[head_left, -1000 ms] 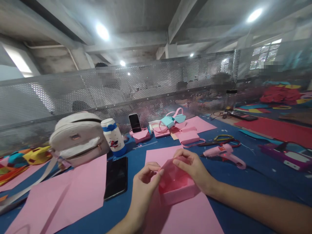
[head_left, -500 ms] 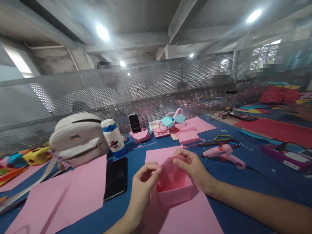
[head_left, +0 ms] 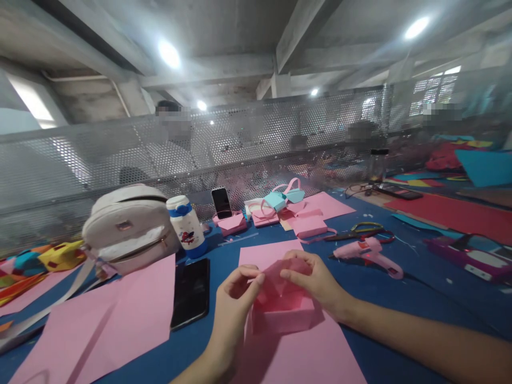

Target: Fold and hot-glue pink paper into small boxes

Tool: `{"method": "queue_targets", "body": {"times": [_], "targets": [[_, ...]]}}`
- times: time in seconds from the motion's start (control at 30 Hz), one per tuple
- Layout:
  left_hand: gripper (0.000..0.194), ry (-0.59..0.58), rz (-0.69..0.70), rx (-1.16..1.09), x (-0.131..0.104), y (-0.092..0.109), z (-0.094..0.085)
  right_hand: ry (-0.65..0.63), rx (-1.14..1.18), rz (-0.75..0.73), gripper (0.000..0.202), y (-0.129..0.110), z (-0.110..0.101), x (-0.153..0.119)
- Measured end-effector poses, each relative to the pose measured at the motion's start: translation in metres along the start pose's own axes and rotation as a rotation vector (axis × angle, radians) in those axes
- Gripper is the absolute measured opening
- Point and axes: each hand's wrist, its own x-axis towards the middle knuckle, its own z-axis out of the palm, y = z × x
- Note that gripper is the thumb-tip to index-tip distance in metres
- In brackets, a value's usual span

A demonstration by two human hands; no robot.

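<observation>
A small pink paper box (head_left: 285, 318) with a raised flap is held between my two hands, above a pink paper sheet (head_left: 308, 357) on the blue table. Thumb and fingers of my left hand (head_left: 239, 301) pinch the flap's left side. My right hand (head_left: 314, 280) grips the flap's right side, its thumb on the near face and the fingers behind, partly hidden. To the right of my right hand lies a pink glue gun (head_left: 366, 253) with a small red light. Scissors (head_left: 360, 233) rest just behind it.
Left of my hands are a black phone (head_left: 191, 293), pink sheets (head_left: 116, 320), a white backpack (head_left: 130, 229) and a bottle (head_left: 187, 226). Finished-looking paper bags (head_left: 310, 226) stand at the back. A purple device (head_left: 468, 256) and red paper (head_left: 460, 213) lie right.
My right thumb has shifted slightly left along the flap, and the box has tilted a little in my hands. A blue sheet has appeared at the far right.
</observation>
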Motion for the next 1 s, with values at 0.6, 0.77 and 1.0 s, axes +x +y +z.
{"method": "queue_targets", "body": {"times": [0.6, 0.77, 1.0], "targets": [[0.016, -0.124, 0.107, 0.020, 0.002, -0.004, -0.009, -0.089, 0.092, 0.033, 0.025, 0.005, 0.002, 0.001], [0.016, -0.149, 0.127, 0.036, 0.002, -0.006, -0.010, -0.111, 0.117, 0.000, 0.019, 0.008, 0.003, 0.001], [0.016, -0.173, 0.181, 0.120, 0.002, -0.002, -0.009, -0.144, 0.114, -0.040, 0.011, 0.008, 0.003, 0.000]]}}
